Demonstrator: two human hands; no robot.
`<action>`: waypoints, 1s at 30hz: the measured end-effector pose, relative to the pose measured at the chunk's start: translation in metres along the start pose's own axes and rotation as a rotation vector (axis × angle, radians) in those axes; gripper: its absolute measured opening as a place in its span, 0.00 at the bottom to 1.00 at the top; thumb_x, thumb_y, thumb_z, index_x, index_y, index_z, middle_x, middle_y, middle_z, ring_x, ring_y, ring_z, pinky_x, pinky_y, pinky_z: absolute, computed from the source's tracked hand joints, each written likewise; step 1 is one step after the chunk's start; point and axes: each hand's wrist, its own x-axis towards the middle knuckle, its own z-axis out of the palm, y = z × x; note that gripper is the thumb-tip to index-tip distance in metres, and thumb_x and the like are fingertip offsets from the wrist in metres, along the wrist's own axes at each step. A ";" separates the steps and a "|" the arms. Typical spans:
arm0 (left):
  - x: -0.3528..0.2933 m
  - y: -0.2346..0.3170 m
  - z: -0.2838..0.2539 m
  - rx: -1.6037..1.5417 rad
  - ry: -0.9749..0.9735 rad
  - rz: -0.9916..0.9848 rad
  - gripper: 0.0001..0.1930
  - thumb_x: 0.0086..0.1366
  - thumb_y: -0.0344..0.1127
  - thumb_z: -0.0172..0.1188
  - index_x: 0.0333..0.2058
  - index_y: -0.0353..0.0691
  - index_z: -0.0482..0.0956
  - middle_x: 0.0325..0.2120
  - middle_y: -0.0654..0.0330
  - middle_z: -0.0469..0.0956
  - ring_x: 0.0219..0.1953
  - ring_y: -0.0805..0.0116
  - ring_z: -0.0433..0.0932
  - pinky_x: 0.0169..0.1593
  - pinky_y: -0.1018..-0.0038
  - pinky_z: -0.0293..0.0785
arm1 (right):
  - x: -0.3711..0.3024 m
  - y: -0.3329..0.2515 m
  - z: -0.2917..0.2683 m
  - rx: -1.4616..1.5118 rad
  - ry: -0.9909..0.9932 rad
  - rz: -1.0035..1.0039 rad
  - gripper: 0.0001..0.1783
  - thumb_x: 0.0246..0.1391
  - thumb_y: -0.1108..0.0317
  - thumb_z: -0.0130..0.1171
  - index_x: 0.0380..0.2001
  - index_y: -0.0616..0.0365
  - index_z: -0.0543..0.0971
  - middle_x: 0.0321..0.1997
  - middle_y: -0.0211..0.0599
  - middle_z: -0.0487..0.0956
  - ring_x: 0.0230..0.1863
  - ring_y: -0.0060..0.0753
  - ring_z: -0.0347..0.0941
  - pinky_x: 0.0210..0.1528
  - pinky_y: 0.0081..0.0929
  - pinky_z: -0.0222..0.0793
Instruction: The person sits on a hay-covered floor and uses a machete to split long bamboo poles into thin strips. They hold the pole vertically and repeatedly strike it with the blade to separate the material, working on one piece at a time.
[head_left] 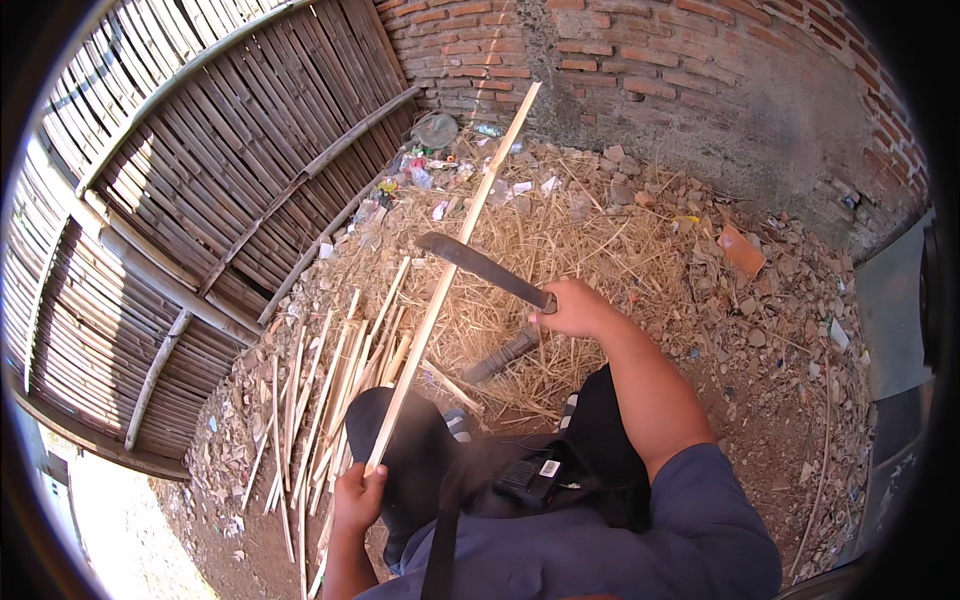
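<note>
A long pale bamboo strip (427, 325) slants up and away from my left hand (357, 496), whose fingers are wrapped round its near end. My right hand (577, 308) grips the handle of a machete (490, 270). The dark, broad blade points left and its end part crosses the strip about midway; whether the edge touches it I cannot tell. Below the blade, a brown ridged block (503, 355), perhaps a piece of wood, lies on the shavings near my feet. Several split bamboo strips (328, 400) lie in a loose pile beside my left leg.
A heap of straw-like shavings (565, 230) covers the ground ahead, with rubble and litter around it. A bamboo slat fence (230, 140) stands on the left, a brick wall (680, 80) at the back. A grey panel (893, 325) is at the right edge.
</note>
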 end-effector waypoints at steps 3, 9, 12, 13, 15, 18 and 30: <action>0.008 0.016 0.007 -0.060 -0.016 0.079 0.26 0.66 0.52 0.65 0.22 0.33 0.73 0.12 0.57 0.68 0.18 0.72 0.65 0.23 0.66 0.62 | -0.012 -0.022 0.007 -0.114 -0.146 -0.129 0.22 0.46 0.54 0.72 0.40 0.58 0.83 0.35 0.47 0.83 0.40 0.50 0.81 0.43 0.43 0.75; 0.008 0.015 -0.009 0.019 -0.127 -0.035 0.27 0.66 0.52 0.64 0.20 0.34 0.72 0.13 0.61 0.68 0.20 0.75 0.65 0.24 0.68 0.61 | -0.002 -0.022 0.020 -0.172 -0.234 -0.246 0.21 0.45 0.52 0.73 0.38 0.55 0.82 0.30 0.47 0.82 0.35 0.50 0.80 0.39 0.45 0.74; -0.001 0.017 -0.017 -0.011 -0.124 -0.067 0.27 0.67 0.53 0.63 0.21 0.34 0.72 0.13 0.63 0.67 0.21 0.76 0.65 0.24 0.69 0.61 | 0.006 -0.024 -0.002 -0.092 -0.099 -0.098 0.21 0.47 0.52 0.71 0.39 0.55 0.82 0.31 0.47 0.82 0.36 0.50 0.81 0.40 0.44 0.74; -0.003 0.004 -0.015 -0.050 -0.105 -0.098 0.26 0.66 0.52 0.64 0.20 0.34 0.72 0.13 0.60 0.68 0.20 0.75 0.65 0.24 0.68 0.62 | 0.005 -0.032 -0.009 -0.095 -0.033 -0.052 0.20 0.48 0.53 0.70 0.39 0.55 0.82 0.32 0.46 0.82 0.38 0.50 0.81 0.41 0.44 0.75; -0.004 -0.008 -0.013 -0.075 -0.069 -0.109 0.26 0.65 0.51 0.65 0.20 0.33 0.73 0.12 0.58 0.68 0.20 0.74 0.66 0.24 0.67 0.62 | 0.005 -0.035 -0.011 -0.096 0.041 0.004 0.20 0.49 0.53 0.69 0.40 0.55 0.82 0.33 0.46 0.83 0.39 0.50 0.81 0.42 0.44 0.75; -0.006 -0.007 -0.011 -0.035 -0.055 -0.085 0.25 0.64 0.51 0.65 0.21 0.33 0.74 0.13 0.58 0.68 0.20 0.74 0.66 0.24 0.67 0.63 | 0.004 -0.034 -0.002 -0.136 0.026 -0.051 0.21 0.49 0.53 0.68 0.43 0.54 0.82 0.34 0.46 0.83 0.39 0.52 0.81 0.42 0.45 0.76; -0.002 0.021 -0.019 -0.050 -0.148 -0.070 0.25 0.64 0.51 0.67 0.21 0.32 0.75 0.13 0.59 0.68 0.21 0.74 0.65 0.24 0.67 0.63 | -0.013 -0.044 -0.005 -0.320 -0.006 -0.222 0.17 0.48 0.53 0.69 0.34 0.53 0.81 0.30 0.43 0.82 0.37 0.51 0.81 0.41 0.49 0.75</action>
